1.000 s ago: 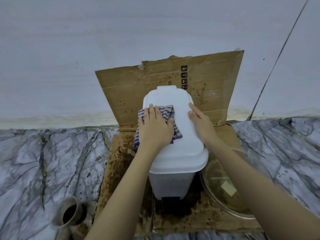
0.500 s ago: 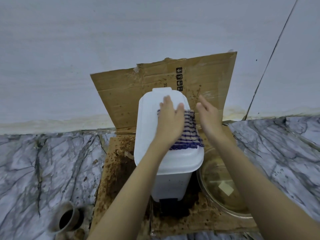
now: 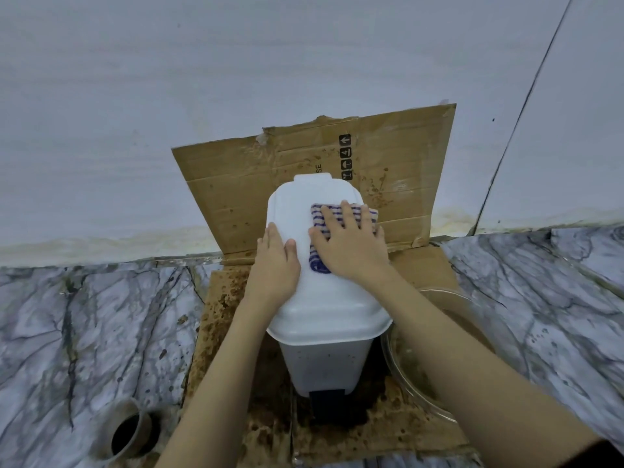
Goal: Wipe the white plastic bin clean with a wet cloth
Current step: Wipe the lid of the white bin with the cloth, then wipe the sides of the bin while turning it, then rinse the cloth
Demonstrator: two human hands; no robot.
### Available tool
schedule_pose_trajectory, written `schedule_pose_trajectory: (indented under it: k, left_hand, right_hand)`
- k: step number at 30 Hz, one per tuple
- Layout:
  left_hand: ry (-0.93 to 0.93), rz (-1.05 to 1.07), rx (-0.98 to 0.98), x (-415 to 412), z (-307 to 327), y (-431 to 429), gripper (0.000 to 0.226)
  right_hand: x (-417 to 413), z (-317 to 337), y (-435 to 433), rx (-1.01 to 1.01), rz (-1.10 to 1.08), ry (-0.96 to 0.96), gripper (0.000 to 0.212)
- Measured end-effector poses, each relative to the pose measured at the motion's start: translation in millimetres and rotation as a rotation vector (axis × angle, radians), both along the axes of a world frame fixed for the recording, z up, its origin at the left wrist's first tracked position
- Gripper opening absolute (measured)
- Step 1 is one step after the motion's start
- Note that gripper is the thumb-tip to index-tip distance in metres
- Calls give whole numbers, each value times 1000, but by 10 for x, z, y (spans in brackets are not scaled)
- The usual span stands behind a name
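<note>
The white plastic bin (image 3: 326,363) stands on stained cardboard, lid (image 3: 324,309) closed, with small specks on its front wall. A blue-and-white striped cloth (image 3: 316,263) lies on the right half of the lid. My right hand (image 3: 351,246) presses flat on the cloth with fingers spread. My left hand (image 3: 275,268) rests on the lid's left edge, fingers straight, thumb on top. The cloth is mostly hidden under my right hand.
Soiled cardboard (image 3: 236,197) covers the floor under the bin and leans against the wall behind it. A glass bowl (image 3: 410,388) of murky water sits right of the bin. A brown cup (image 3: 130,430) stands on the marble floor (image 3: 84,332) at lower left.
The cloth moved from the lid's left side to its right. My left hand let go of it and moved to the lid's left edge; my right hand now presses the cloth.
</note>
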State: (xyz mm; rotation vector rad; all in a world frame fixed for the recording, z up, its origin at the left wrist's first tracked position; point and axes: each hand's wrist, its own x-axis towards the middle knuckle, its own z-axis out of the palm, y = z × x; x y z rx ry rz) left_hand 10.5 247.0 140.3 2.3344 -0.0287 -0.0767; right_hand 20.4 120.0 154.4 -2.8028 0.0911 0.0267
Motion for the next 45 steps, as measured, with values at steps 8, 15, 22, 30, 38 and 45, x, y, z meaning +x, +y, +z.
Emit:
schedule_pose_trajectory:
  k: [8,15,22,30,38,45]
  left_hand:
    - [-30,1,-2,30,-61,33,55]
    - [-52,51,88,48,-2,238,52]
    - [-103,-68,146,9,285,-267,51]
    - [-43,-131,364,36,216,108,74]
    - [46,-85,241,66,272,374,72]
    - [19,-29,159,34,260,416,69]
  right_hand:
    - [468,-58,-391,569,-43,29,65]
    - [-270,-300,-322,1055,-7,-33,65]
    - [-136,-230,-76,1219,54,15,54]
    - [776,-226,227,1190,137,-6,56]
    - [1235,-333,509,1137,142,16,53]
    - [1365,-176,707,939,123,17,50]
